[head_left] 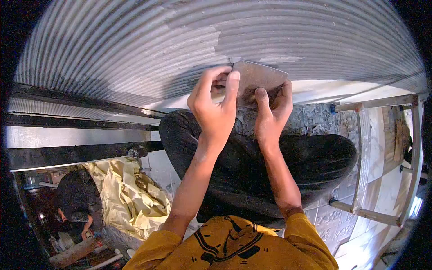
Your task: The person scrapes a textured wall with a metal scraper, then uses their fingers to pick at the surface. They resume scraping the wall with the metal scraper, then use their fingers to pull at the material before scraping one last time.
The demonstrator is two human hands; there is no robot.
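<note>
A flat brownish-grey plate (258, 78) with straight edges is held up in front of a ribbed grey wall panel (180, 49). My right hand (273, 108) grips its lower right part, with the thumb on the near face and the fingers behind the right edge. At the plate's upper left corner is my left hand (216, 94), its fingers curled and its thumb raised beside the edge. Whether the left fingertips pinch the plate or a small piece there is too small to tell. The plate's far side is hidden.
Dark metal bars (81, 153) run along the left. Below them lies crumpled yellowish sheeting (130, 193), beside another person in dark clothing (78, 193). A metal ladder-like frame (362, 157) stands at the right. Grey debris (315, 119) lies beyond my crossed legs.
</note>
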